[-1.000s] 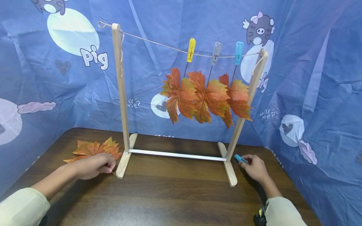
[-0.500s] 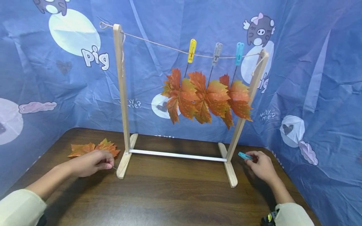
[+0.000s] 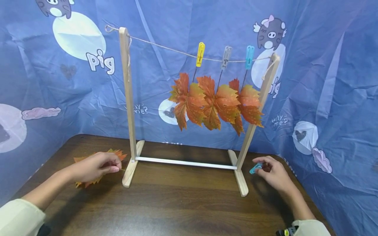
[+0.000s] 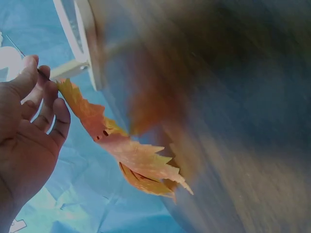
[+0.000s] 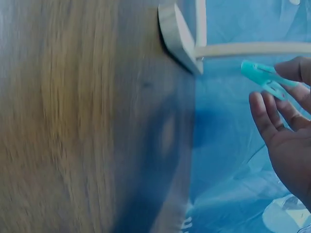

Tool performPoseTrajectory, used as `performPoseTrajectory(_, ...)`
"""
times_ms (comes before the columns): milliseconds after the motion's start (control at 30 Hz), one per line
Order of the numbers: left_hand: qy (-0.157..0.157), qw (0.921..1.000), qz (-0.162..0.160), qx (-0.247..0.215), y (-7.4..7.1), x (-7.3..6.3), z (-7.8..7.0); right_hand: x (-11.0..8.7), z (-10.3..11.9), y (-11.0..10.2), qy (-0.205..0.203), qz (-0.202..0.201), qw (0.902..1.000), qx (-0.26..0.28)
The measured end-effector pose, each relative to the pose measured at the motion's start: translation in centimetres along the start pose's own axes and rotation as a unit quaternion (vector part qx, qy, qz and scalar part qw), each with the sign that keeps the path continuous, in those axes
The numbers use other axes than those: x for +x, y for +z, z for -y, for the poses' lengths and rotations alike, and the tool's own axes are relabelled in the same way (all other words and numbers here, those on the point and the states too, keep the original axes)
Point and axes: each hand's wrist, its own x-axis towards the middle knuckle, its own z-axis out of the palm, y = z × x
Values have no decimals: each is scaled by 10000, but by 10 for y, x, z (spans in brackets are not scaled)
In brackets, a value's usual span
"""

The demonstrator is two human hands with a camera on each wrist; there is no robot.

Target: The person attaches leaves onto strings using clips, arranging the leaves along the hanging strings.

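My left hand [image 3: 95,166] pinches the thin stem of an orange-red artificial maple leaf [image 4: 131,150] between thumb and fingers, left of the wooden stand. In the left wrist view the leaf hangs out past the fingers, over the table. At the right, my right hand [image 3: 273,173] holds a light-blue clothespin [image 5: 265,77] between thumb and fingers, beside the stand's right foot. On the string [image 3: 165,48] three similar leaves hang by their stems: one under a yellow clothespin [image 3: 200,54], one under a grey clothespin [image 3: 226,57], one under a blue clothespin [image 3: 249,57].
The stand has a left post [image 3: 127,95], a right post [image 3: 260,108], a white crossbar [image 3: 186,163] and two flat feet on the brown table [image 3: 183,209]. Blue printed cloth [image 3: 165,19] surrounds the table at the back and sides.
The leaf in my left hand has turned and now sits lower behind the hand, which has risen slightly. My right hand has shifted a little right, tilting the clothespin.
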Motion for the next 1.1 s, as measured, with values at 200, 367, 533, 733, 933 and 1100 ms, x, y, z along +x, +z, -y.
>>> performPoseTrajectory(200, 81, 9995, -62, -315, 2, 6, -10, -1, 15, 8, -224, 283, 9962, 787)
performPoseTrajectory(367, 130, 9991, -157, -380, 6, 12, -15, 0, 27, 19, -80, 466, 9918, 1186)
performPoseTrajectory(533, 79, 9991, -285, -306, 7, 18, -23, 4, 44, 28, -118, 630, 9903, 1234)
performPoseTrajectory(733, 133, 9981, -471, -377, 10, 27, -30, 14, 65, 39, -133, 888, 9877, 1278)
performPoseTrajectory(933, 131, 9960, -749, -477, 15, 37, -35, 23, 87, 49, -270, 1268, 9810, 1440)
performPoseTrajectory(1100, 29, 9938, -995, -487, 19, 46, -40, 30, 105, 60, -277, 1474, 9745, 1672)
